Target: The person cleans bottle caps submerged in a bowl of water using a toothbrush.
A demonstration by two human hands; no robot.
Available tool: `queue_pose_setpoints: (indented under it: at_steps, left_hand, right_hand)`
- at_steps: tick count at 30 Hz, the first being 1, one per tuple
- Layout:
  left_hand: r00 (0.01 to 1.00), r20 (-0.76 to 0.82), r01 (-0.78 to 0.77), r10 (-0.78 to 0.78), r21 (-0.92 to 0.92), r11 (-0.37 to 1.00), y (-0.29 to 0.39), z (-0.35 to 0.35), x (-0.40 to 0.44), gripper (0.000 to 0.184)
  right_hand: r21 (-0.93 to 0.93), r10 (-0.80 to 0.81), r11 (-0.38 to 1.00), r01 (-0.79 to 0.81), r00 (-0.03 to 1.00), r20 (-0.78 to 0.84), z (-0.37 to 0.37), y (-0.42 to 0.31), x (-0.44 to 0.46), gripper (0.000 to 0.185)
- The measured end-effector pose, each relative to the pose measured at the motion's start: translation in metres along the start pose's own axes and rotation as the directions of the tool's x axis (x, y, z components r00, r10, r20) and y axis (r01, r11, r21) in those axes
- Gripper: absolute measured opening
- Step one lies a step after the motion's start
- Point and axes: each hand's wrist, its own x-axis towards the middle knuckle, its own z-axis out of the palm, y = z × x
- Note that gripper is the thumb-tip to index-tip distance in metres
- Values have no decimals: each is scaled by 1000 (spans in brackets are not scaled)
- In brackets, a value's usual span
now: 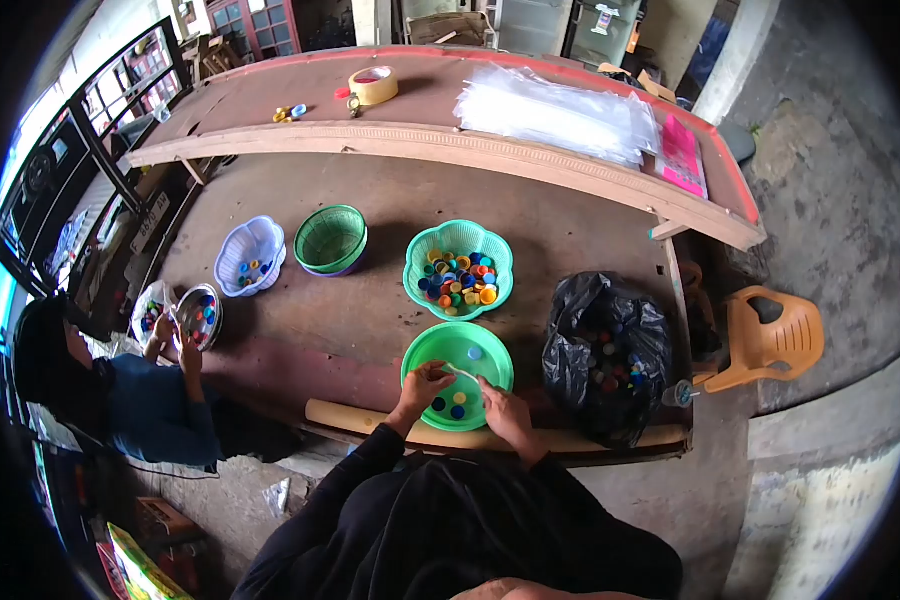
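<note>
Over a round green basin (pixel 508 350), my left hand (pixel 423 388) and my right hand (pixel 506 412) work close together. A thin whitish strip-like thing (pixel 462 373) spans the gap between them. My right hand is closed on its near end. The fingers of my left hand are pinched at its far end, and whatever small thing they hold is hidden. Inside the basin lie several bottle caps, among them a light blue cap (pixel 475 353), a yellow cap (pixel 460 398) and a dark blue cap (pixel 458 412).
Behind the basin stands a turquoise basket (pixel 417 262) of mixed caps. To the right is a black plastic bag (pixel 570 320) with caps. Left are a green basket (pixel 315 240) and a lilac basket (pixel 232 255). A co-worker (pixel 160 400) handles something over a metal bowl (pixel 217 325).
</note>
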Motion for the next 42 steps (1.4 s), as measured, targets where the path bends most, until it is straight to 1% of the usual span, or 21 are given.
queue_pose_setpoints:
  at_steps: [2,5,9,12,13,15,17,20,23,25,26,27,28,29,30,31,33,37,39,41,42]
  left_hand:
    - [1000,-26,1,2,103,995,5,-2,1,50]
    - [995,-57,-72,83,171,983,22,1,-8,49]
    - [991,-49,-112,124,207,972,16,3,-6,50]
    - [991,-31,-117,133,314,942,20,1,-9,48]
    - [991,-34,-111,129,319,941,19,-2,-11,48]
    - [992,-8,-120,125,245,962,21,-2,-12,46]
    - [995,-20,-90,95,176,980,27,1,-16,45]
    - [999,-17,-38,40,124,992,14,-4,-19,43]
    - [998,18,-53,52,119,991,26,-7,-27,35]
    - [994,53,108,-97,-287,952,30,-9,-27,27]
    - [994,52,108,-97,-287,952,31,-10,-24,27]
    - [985,61,171,-161,-447,878,31,-11,-23,25]
    - [970,81,230,-227,-590,774,29,-13,-26,23]
    - [967,83,243,-242,-589,770,22,-14,-28,23]
    - [962,125,264,-244,-662,701,16,-13,-24,23]
    - [957,169,281,-234,-726,627,12,-12,-19,22]
    - [950,165,300,-265,-721,624,10,-9,-13,20]
    - [936,190,342,-297,-689,639,20,-15,-9,20]
    - [927,223,369,-301,-677,637,21,-13,-8,20]
    - [924,166,362,-343,-668,651,15,-9,-5,19]
    - [925,138,352,-353,-657,666,19,-5,-7,19]
  right_hand:
    - [-103,47,994,-48,999,-6,-6,0,2,37]
    - [20,-43,999,42,998,36,-15,-10,0,37]
    - [-95,24,995,-14,994,105,-12,-4,1,37]
    - [-64,21,998,-18,999,47,-11,-12,-1,36]
    - [-12,-33,999,34,998,57,-3,-8,-4,36]
    - [35,-87,996,85,994,62,3,-4,-10,36]
    - [-49,-40,998,36,997,-73,-2,-2,-11,36]
    - [66,-71,995,75,995,-63,-11,-11,-14,36]
    - [8,15,1000,-16,1000,5,-2,-4,-21,34]
    - [-10,41,999,-42,997,-71,-4,-4,-19,32]
    - [62,47,997,-37,986,-159,-4,-5,-16,31]
    - [135,63,990,-31,969,-238,-5,-12,-16,30]
    - [139,73,989,-42,971,-227,-5,-18,-18,30]
    - [151,0,988,25,986,-165,-6,-24,-19,29]
    - [165,-76,982,94,991,-110,-8,-28,-21,28]
    - [163,-70,983,88,991,-113,-6,-25,-22,28]
    - [53,-35,998,44,987,-159,-5,-22,-19,28]
    - [110,-24,993,38,992,-128,-10,-38,-20,26]
    - [58,-9,998,15,995,-102,-9,-29,-21,26]
    - [6,63,998,-63,969,-239,-14,-22,-20,26]
    - [7,71,997,-71,969,-237,-17,-20,-19,26]
